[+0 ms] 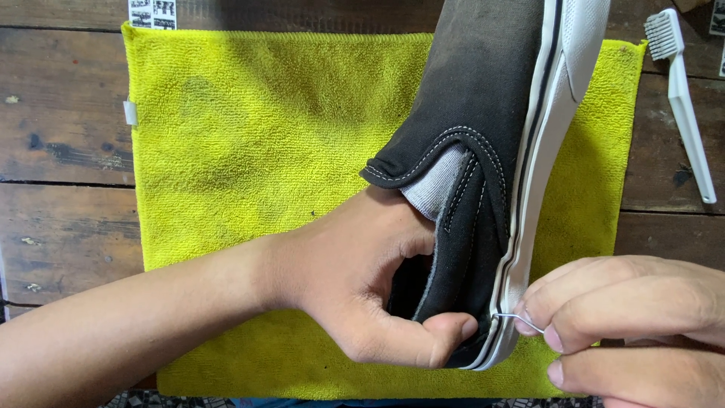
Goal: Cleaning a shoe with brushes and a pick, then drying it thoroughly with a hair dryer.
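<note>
I see a dark wooden table (60, 151) with a yellow-green cloth (249, 151) spread on it. My left hand (362, 295) is closed on the heel of a black slip-on shoe (476, 113), fingers inside the opening, thumb outside. Just right of it, my right hand (627, 317) pinches a thin bent wire (517, 319), its tip at the white sole edge. A white brush (683, 98) lies beyond the right hand.

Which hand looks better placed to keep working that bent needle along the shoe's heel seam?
Probably the right hand: it already pinches the thin curved metal needle at the white rubber sole edge. The left hand is occupied, fingers inside the black canvas slip-on shoe, steadying it.
</note>
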